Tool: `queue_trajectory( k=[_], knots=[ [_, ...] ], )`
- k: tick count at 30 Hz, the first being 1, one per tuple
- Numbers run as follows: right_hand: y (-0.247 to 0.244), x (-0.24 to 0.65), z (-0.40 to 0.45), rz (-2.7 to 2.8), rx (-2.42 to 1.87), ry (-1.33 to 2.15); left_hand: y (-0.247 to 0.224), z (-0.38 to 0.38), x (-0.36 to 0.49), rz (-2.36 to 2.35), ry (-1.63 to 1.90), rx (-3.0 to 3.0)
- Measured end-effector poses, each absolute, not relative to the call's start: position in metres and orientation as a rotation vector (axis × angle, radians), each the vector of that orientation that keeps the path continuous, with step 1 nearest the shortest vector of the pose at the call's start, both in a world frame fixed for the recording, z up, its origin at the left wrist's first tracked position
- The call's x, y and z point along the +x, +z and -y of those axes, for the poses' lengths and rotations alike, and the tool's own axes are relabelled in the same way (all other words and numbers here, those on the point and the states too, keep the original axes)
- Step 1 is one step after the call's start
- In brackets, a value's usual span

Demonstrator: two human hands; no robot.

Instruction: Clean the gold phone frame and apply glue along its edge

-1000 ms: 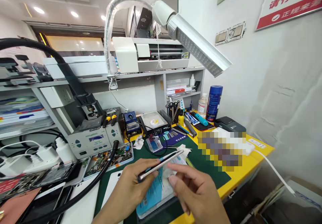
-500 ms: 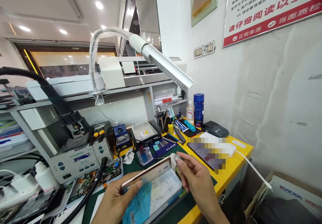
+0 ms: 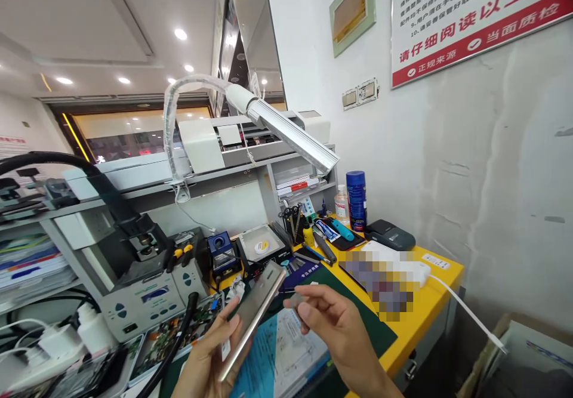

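Note:
A phone (image 3: 256,311) with a metallic edge is tilted up in my left hand (image 3: 208,350), with the fingers wrapped around its lower part. Just right of the phone, my right hand (image 3: 342,332) pinches a small grey piece (image 3: 294,301) between thumb and fingers; what it is exactly is too small to tell. Beneath both hands lies a blue and white package (image 3: 257,365) on the green mat (image 3: 376,332). My right hand does not touch the phone.
Another phone, partly blurred (image 3: 380,284), lies on the yellow desk (image 3: 430,296) at the right. Behind are a blue can (image 3: 357,201), a soldering station (image 3: 222,253) and a pen-and-tool holder (image 3: 293,222). A tray of circuit boards (image 3: 165,341) and a black hose (image 3: 172,347) are at the left.
The phone has turned from nearly level to steeply upright in my left hand. My right hand has drawn away from its end, and the white scrap it held there no longer shows. The view has shifted slightly.

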State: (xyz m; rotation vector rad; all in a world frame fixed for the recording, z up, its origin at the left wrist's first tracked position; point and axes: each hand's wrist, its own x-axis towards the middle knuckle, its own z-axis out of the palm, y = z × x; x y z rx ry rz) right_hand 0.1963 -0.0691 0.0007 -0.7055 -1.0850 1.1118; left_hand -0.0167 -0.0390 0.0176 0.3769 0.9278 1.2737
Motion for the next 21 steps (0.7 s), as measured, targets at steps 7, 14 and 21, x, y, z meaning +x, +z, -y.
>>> queue_trajectory(
  k=[7,14,21],
  knots=[
    [0.007,0.189,0.059,1.106,-0.716,0.746,0.016,0.038,-0.027,-0.851,1.043,0.265],
    [0.008,0.174,0.045,1.035,-0.575,0.837,0.015,0.042,-0.023,-0.807,0.873,0.220],
    [0.015,0.160,0.029,0.933,-0.856,0.867,0.023,0.047,-0.020,-0.781,0.814,0.267]
  ],
)
